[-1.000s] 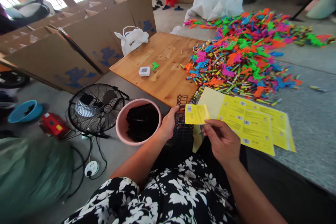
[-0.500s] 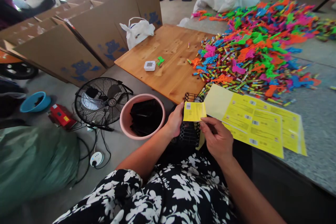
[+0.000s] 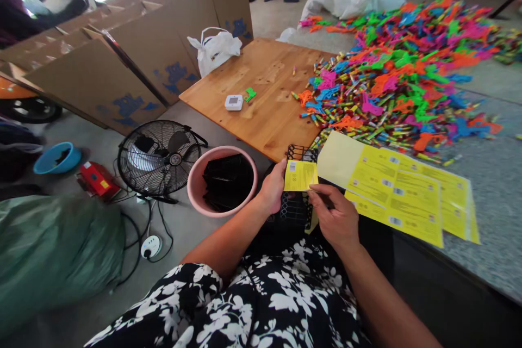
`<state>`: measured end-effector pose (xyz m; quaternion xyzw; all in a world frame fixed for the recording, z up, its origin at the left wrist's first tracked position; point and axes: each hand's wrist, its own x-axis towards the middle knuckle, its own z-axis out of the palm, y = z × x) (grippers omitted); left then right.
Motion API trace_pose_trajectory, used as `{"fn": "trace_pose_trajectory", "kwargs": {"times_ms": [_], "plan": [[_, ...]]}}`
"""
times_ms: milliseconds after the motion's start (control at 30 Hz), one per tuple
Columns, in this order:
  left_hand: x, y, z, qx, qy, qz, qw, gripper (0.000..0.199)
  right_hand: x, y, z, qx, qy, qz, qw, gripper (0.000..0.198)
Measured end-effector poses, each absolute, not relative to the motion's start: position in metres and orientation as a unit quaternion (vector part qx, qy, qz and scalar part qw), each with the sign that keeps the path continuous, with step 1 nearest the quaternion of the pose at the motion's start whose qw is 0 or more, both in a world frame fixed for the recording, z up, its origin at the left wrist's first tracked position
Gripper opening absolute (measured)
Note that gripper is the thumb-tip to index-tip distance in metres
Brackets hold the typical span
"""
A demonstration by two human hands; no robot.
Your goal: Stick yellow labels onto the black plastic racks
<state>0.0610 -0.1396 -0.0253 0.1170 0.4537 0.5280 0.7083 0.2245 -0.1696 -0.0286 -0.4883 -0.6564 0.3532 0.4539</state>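
Observation:
In my lap area, my left hand (image 3: pixel 272 189) is closed on the left edge of a black plastic rack (image 3: pixel 294 207) with rows of round holes. A yellow printed sticker (image 3: pixel 300 176) with a barcode lies over the middle of this rack. My right hand (image 3: pixel 336 216) pinches the sticker's lower right corner between thumb and forefinger. Whether the whole sticker touches the rack, I cannot tell. Just to the right, yellow sticker sheets (image 3: pixel 416 196) overlap on the grey surface, with a bare pale backing strip (image 3: pixel 339 159) at their left end.
A big heap of colourful toy guns (image 3: pixel 391 81) and small tubes covers the right side. On the wooden board (image 3: pixel 265 76) sit a white timer (image 3: pixel 234 102) and a green toy (image 3: pixel 249 94). A pink bucket (image 3: pixel 193 190) of black pieces and a fan (image 3: pixel 161 157) stand left.
My right hand has shifted slightly left and down with the sticker's corner. The sticker now lies flatter and squarer over the black rack. My left hand keeps its grip.

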Motion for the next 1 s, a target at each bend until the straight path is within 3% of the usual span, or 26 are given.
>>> {"fn": "trace_pose_trajectory", "kwargs": {"times_ms": [167,333,500,600,667,800,1000], "plan": [[0.061,-0.142,-0.021,0.128,0.43,0.517,0.729,0.063,0.225,-0.169,-0.032,-0.493,-0.657,0.366,0.437,0.025],[0.063,-0.146,-0.022,0.135,0.434,0.558,0.694,0.043,0.224,-0.167,-0.032,-0.489,-0.671,0.379,0.41,0.025],[0.057,-0.143,-0.018,0.086,0.453,0.579,0.672,0.038,0.229,-0.168,-0.02,-0.454,-0.722,0.382,0.357,0.025],[0.054,-0.142,-0.013,0.09,0.452,0.576,0.675,0.036,0.233,-0.167,-0.018,-0.513,-0.668,0.379,0.384,0.032],[0.055,-0.143,-0.011,0.107,0.437,0.564,0.693,0.035,0.233,-0.164,-0.02,-0.552,-0.593,0.43,0.398,0.04],[0.061,-0.145,-0.012,0.129,0.451,0.533,0.704,0.039,0.23,-0.159,-0.026,-0.501,-0.507,0.63,0.309,0.056],[0.075,-0.14,-0.018,0.117,0.584,0.482,0.642,0.067,0.245,-0.165,-0.016,-0.388,-0.505,0.721,0.273,0.046]]}}
